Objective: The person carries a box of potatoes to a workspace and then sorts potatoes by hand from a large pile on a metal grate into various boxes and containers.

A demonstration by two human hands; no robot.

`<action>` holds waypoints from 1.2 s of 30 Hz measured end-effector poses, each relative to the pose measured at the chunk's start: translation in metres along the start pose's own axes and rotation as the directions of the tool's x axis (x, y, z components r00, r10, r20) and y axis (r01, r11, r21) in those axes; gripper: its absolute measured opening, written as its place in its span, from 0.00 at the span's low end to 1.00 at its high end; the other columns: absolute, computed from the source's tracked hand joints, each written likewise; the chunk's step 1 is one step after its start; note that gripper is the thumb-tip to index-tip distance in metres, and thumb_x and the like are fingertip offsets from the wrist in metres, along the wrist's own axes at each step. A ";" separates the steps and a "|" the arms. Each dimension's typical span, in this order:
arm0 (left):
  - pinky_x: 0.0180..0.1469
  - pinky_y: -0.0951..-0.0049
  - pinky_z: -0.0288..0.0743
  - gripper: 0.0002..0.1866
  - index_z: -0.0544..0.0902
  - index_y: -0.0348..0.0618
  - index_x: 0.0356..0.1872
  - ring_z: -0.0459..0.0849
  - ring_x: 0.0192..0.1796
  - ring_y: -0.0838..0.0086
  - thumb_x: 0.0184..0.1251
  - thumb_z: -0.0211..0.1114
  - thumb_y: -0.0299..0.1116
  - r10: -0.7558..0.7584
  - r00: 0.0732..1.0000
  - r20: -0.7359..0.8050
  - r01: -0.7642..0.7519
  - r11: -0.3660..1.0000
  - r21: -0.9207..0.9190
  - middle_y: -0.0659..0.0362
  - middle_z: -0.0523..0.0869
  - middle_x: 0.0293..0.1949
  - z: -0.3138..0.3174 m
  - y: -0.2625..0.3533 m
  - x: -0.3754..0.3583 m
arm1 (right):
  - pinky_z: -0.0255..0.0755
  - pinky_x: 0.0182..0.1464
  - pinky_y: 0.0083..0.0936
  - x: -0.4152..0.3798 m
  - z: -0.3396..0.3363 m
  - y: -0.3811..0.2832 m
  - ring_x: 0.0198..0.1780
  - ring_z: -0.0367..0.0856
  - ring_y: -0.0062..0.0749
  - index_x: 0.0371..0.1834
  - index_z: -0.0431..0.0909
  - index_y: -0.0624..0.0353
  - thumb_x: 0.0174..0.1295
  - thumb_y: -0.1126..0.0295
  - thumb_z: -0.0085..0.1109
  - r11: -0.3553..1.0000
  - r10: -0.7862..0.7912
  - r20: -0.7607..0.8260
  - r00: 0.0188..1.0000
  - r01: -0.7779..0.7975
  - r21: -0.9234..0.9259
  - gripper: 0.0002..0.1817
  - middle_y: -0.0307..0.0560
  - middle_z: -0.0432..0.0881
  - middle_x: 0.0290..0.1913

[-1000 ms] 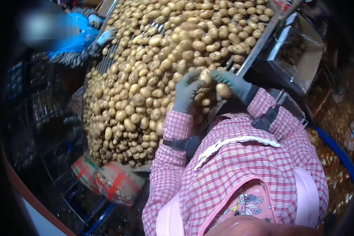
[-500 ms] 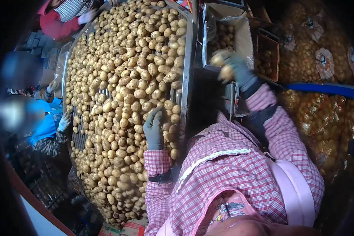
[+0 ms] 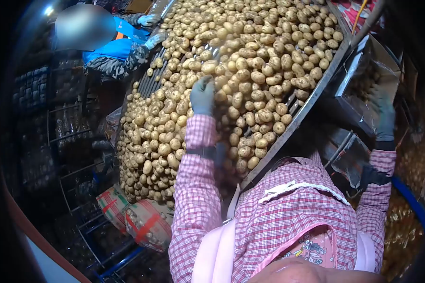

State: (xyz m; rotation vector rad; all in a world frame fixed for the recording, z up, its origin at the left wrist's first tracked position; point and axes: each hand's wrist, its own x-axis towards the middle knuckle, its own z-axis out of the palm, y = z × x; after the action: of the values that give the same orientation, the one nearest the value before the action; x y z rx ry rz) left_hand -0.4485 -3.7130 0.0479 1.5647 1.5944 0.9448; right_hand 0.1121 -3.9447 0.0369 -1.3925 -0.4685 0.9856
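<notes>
A wide sorting table point(image 3: 288, 129) slopes across the view, heaped with small yellow potatoes point(image 3: 250, 61). My left hand point(image 3: 203, 94), in a grey glove, lies spread on the potatoes near the middle of the heap and grips none that I can see. My right hand point(image 3: 382, 115), also gloved, is off the table to the right, beside a cardboard box lined with plastic point(image 3: 363, 78). No potato shows in that hand, which is dim and slightly blurred. Pink checked sleeves cover both my arms.
A person in a blue jacket point(image 3: 115, 47) works at the table's far left side, gloved hands point(image 3: 155, 40) on the potatoes. Filled sacks point(image 3: 141, 221) lie below the table at lower left. A blue bar point(image 3: 411, 198) and netted potatoes point(image 3: 401, 231) are at the right.
My right hand held potatoes over the box half a second ago and now shows none. My left hand has reached farther up the heap. The view has swung back to the left.
</notes>
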 end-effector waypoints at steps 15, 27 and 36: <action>0.63 0.62 0.78 0.28 0.82 0.48 0.62 0.85 0.57 0.58 0.58 0.71 0.38 -0.231 0.973 0.024 0.201 0.892 0.404 0.46 0.83 0.61 0.011 -0.003 0.086 | 0.81 0.36 0.18 -0.040 0.232 0.059 0.37 0.86 0.21 0.66 0.77 0.59 0.75 0.54 0.58 0.895 0.429 0.599 0.676 -0.409 -0.179 0.25 0.47 0.86 0.51; 0.50 0.68 0.80 0.20 0.84 0.39 0.53 0.83 0.44 0.69 0.68 0.70 0.42 0.078 0.965 0.249 -0.130 0.971 0.200 0.57 0.83 0.45 0.050 0.036 0.017 | 0.88 0.36 0.36 -0.056 0.272 0.084 0.36 0.89 0.39 0.49 0.81 0.67 0.74 0.63 0.57 0.632 0.599 0.655 0.461 -0.774 -0.032 0.16 0.48 0.85 0.38; 0.60 0.59 0.76 0.23 0.86 0.48 0.49 0.83 0.55 0.53 0.57 0.68 0.49 -0.103 0.920 0.379 -0.285 0.488 0.825 0.49 0.87 0.50 0.098 0.066 0.072 | 0.87 0.36 0.31 -0.059 0.269 0.074 0.30 0.87 0.37 0.60 0.77 0.70 0.70 0.70 0.53 0.702 0.504 0.735 0.455 -0.711 -0.042 0.19 0.49 0.85 0.34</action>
State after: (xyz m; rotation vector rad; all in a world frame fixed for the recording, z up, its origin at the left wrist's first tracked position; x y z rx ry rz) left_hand -0.3322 -3.6385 0.0583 2.3434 1.7864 -0.2987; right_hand -0.1530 -3.8404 0.0298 -0.8588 -0.3392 2.1650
